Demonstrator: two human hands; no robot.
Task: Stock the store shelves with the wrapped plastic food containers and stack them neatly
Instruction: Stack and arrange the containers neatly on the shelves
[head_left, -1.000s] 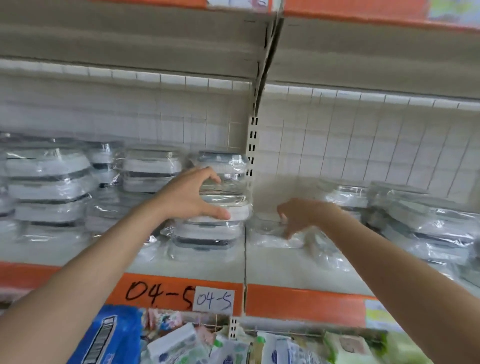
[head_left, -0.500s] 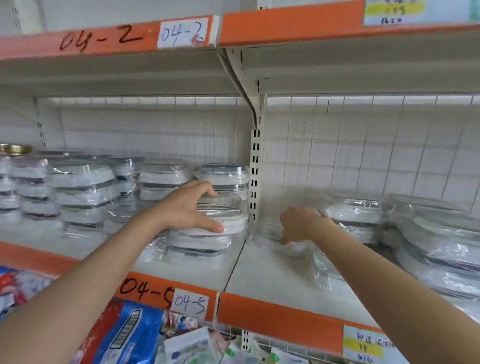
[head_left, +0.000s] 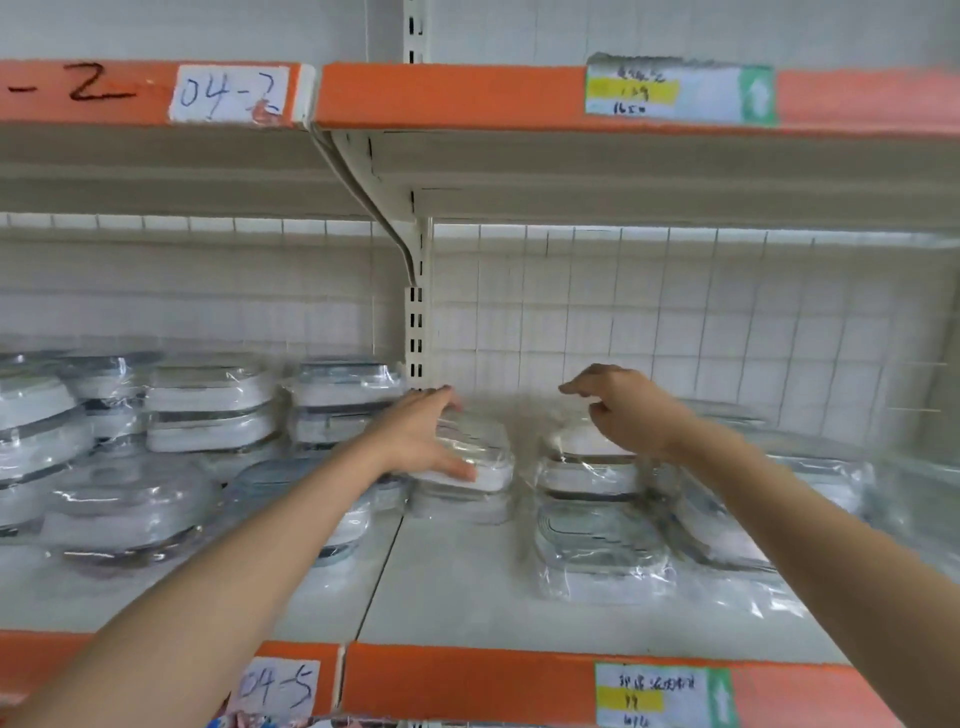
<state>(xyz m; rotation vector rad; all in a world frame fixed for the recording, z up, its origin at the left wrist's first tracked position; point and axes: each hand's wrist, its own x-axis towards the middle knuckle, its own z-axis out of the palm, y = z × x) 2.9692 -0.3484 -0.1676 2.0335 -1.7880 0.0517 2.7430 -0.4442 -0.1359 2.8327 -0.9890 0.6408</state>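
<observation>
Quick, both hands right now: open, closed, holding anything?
Left hand: grips the top container of a short stack.
Right hand: open, fingers loosely curled, holding nothing, above another wrapped stack.

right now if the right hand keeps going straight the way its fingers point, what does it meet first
Probably the white slotted metal upright between the shelf bays: the right hand hangs above the clear wrapped containers, fingers pointing left. Depth is unclear.
</observation>
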